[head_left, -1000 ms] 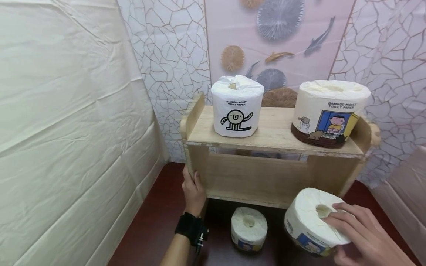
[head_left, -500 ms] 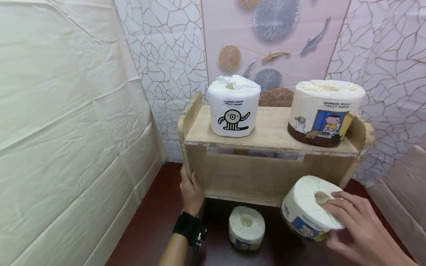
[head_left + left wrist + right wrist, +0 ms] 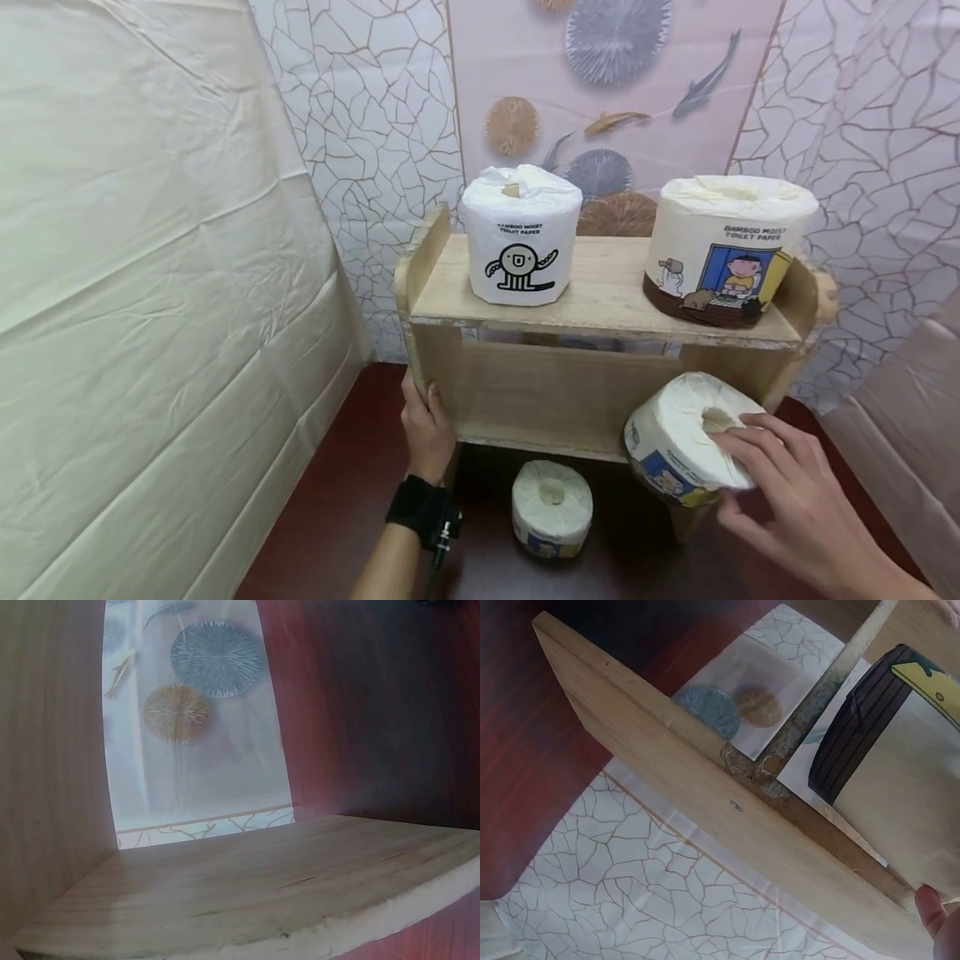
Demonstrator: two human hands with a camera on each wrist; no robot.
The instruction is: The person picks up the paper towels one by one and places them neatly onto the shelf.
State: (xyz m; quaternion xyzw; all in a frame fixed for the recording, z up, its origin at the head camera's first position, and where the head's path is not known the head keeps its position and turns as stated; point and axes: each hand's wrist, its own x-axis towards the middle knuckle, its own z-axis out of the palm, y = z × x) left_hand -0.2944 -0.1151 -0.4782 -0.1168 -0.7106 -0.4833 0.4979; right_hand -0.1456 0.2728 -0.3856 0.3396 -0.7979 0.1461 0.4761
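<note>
My right hand [image 3: 783, 475] grips a wrapped toilet paper roll [image 3: 671, 421], fingers over its top by the core hole and thumb low on its side. The roll tilts at the lower board's right front, overlapping that board in the head view; its dark base [image 3: 855, 727] and my thumb [image 3: 932, 911] show in the right wrist view. My left hand [image 3: 429, 429] holds the left side panel of a two-tier wooden shelf [image 3: 607, 275]; the left wrist view shows only the shelf's boards [image 3: 247, 892].
On the upper board stand a white roll [image 3: 517, 242] at left and a larger picture-printed roll [image 3: 720, 250] at right. Another roll [image 3: 552, 508] sits below the lower board, on the dark red table [image 3: 322, 508]. Pale cloth [image 3: 150, 292] hangs at left, patterned cloth [image 3: 375, 125] behind.
My right hand has lifted the roll upward and slightly left, closer to the lower board. The left hand keeps its hold on the side panel. The view has shifted slightly.
</note>
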